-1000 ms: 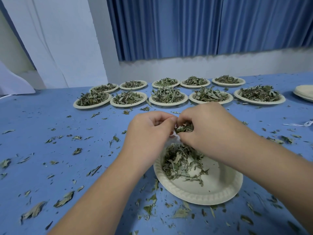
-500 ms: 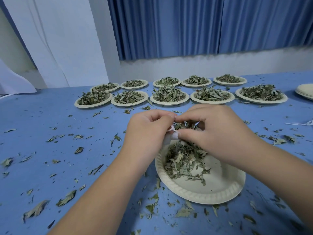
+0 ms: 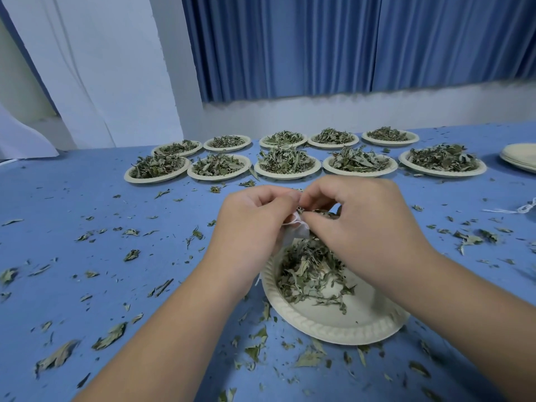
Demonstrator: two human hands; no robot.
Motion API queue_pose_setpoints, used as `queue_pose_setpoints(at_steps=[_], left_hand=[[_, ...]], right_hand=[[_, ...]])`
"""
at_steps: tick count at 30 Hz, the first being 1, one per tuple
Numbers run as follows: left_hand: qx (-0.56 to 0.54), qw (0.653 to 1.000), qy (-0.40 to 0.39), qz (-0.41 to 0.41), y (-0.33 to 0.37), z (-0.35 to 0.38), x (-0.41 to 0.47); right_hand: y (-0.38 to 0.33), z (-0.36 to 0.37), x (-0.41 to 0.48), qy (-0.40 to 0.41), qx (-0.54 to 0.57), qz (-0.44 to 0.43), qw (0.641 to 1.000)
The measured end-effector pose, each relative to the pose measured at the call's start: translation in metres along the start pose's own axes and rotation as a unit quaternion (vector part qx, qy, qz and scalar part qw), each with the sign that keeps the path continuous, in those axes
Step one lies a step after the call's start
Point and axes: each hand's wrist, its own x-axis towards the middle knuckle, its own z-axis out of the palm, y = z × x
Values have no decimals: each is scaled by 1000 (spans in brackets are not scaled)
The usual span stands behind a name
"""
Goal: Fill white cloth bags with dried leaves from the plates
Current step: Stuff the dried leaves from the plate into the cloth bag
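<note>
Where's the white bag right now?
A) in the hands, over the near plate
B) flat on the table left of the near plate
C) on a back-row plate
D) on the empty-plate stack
A: the left hand grips the bag above the far rim of the near plate, while the right hand pinches leaves at its mouth.

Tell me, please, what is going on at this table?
A person is filling a white cloth bag over the near plate. The left hand holds the bag while the right hand pinches dried leaves at its mouth. Ten more plates of leaves wait farther back on the blue table.
</note>
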Motion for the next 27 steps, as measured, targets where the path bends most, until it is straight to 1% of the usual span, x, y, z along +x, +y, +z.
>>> queue_pose_setpoints(at_steps=[4, 7, 9, 13, 17, 20, 23, 26, 27], left_hand=[[-12, 1000, 10, -3, -2, -3, 3], [-9, 1000, 22, 1, -3, -6, 5], [-10, 1000, 23, 2, -4, -6, 5], [-16, 1000, 2, 3, -3, -5, 4], [-4, 1000, -30, -1, -5, -4, 5], [-15, 1000, -26, 3, -6, -6, 5], [-45, 999, -15, 7, -5, -8, 5], [-78, 997, 14, 9, -5, -10, 9], [-84, 996, 21, 9, -5, -12, 10]], right_hand=[[3, -4, -1, -14, 75, 11, 997], [4, -6, -1, -44, 75, 5, 996], [4, -5, 0, -50, 77, -1, 996], [4, -2, 0, -5, 99, -6, 995], [4, 1, -1, 17, 71, -4, 997], [4, -1, -2, 18, 27, -26, 999], [6, -7, -2, 18, 35, -37, 999], [11, -13, -1, 18, 61, -11, 998], [14, -14, -1, 7, 75, 5, 997]])
